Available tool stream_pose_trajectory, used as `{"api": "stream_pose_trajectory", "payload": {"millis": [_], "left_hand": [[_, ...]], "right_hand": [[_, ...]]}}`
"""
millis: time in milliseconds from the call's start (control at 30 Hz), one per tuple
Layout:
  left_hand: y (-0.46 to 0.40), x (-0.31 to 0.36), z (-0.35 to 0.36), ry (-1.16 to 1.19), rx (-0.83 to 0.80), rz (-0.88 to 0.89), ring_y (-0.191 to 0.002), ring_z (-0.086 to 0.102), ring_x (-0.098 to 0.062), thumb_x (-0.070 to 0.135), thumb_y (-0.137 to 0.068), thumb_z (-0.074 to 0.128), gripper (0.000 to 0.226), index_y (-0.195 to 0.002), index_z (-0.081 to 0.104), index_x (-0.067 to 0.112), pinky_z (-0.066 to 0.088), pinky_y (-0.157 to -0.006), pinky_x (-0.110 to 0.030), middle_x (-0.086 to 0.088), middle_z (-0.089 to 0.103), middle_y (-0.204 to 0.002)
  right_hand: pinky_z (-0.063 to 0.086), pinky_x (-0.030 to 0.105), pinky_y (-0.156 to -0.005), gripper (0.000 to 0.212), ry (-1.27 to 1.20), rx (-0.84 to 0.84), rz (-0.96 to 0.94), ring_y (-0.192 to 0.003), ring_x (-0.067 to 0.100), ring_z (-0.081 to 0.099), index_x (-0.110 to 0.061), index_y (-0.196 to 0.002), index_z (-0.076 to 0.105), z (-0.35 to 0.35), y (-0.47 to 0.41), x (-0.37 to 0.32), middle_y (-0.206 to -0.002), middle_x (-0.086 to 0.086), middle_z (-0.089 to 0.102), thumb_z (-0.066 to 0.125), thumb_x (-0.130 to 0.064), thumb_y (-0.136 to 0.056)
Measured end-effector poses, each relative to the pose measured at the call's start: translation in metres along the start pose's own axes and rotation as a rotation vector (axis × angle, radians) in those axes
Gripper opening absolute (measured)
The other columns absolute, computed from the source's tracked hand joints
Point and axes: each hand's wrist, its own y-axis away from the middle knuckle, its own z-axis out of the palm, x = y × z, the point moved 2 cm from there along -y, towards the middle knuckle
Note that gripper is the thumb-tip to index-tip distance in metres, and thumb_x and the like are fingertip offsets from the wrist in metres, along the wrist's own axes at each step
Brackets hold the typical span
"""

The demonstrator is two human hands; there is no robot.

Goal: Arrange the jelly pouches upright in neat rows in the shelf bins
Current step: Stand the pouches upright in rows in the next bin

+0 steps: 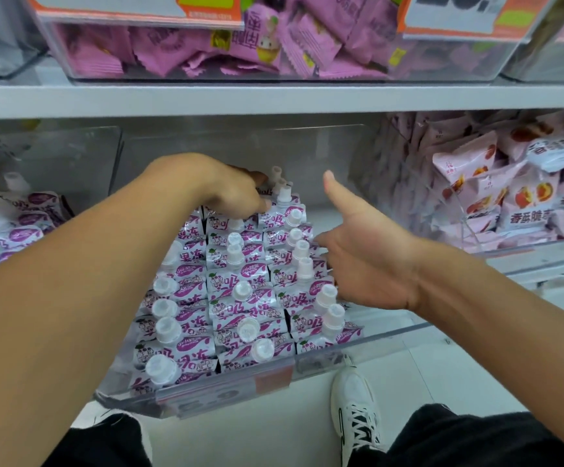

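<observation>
The left hand (pixel 236 190) is pinching a back-row pouch (pixel 282 210) in the clear bin (pixel 368 345) to stand it upright, while the right hand (pixel 365 251), thumb raised, is pressing fingers against the right row to keep it straight.

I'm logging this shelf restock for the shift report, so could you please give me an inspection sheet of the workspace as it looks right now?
Surface: clear shelf bin, pulled forward under a white shelf.
Job's things: jelly pouches with white caps, standing in three rows in the bin; more pouches in the left bin, lying less orderly.
Clutter: nothing seen.
Hands: left hand grips the rearmost pouches; right hand has its fingers against the right row, thumb raised.
Cables: nothing seen.
Surroundings: pink snack packs in the right bin, purple packets in the bin above, white shoe on the floor.
</observation>
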Motion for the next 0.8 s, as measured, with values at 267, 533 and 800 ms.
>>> {"api": "stream_pose_trajectory", "payload": {"millis": [267,533,800], "left_hand": [[0.051,0.021,-0.003,-0.127,0.064,0.067,-0.149,0.017,-0.022,0.053,-0.101,0.034,0.063,-0.156,0.016,0.028,0.015,-0.121,-0.038,0.003,0.013,-0.164],[0.112,0.026,0.047,-0.102,0.181,0.231,-0.138,0.036,-0.018,0.06,-0.095,0.037,0.063,-0.144,0.04,0.022,0.031,-0.114,-0.041,0.004,0.04,-0.149],[0.108,0.016,0.076,0.035,0.415,0.336,-0.127,0.039,-0.007,0.054,-0.09,0.041,0.05,-0.129,0.057,0.028,0.038,-0.108,-0.033,0.015,0.053,-0.132]], "right_hand": [[0.05,0.032,-0.063,0.098,0.191,0.116,0.035,-0.057,0.018,0.067,-0.008,-0.119,0.058,0.0,0.033,0.012,-0.072,0.01,0.069,0.017,-0.088,-0.079],[0.053,0.04,-0.094,0.09,0.178,0.111,0.015,-0.122,0.023,0.059,-0.016,-0.142,0.047,0.022,0.04,0.014,-0.141,0.011,0.055,0.023,-0.082,-0.085],[0.044,0.048,-0.104,0.103,0.671,0.342,-0.064,-0.132,0.015,0.046,-0.046,-0.146,0.035,-0.007,0.033,0.008,-0.151,-0.017,0.038,0.053,-0.086,-0.053]]}}
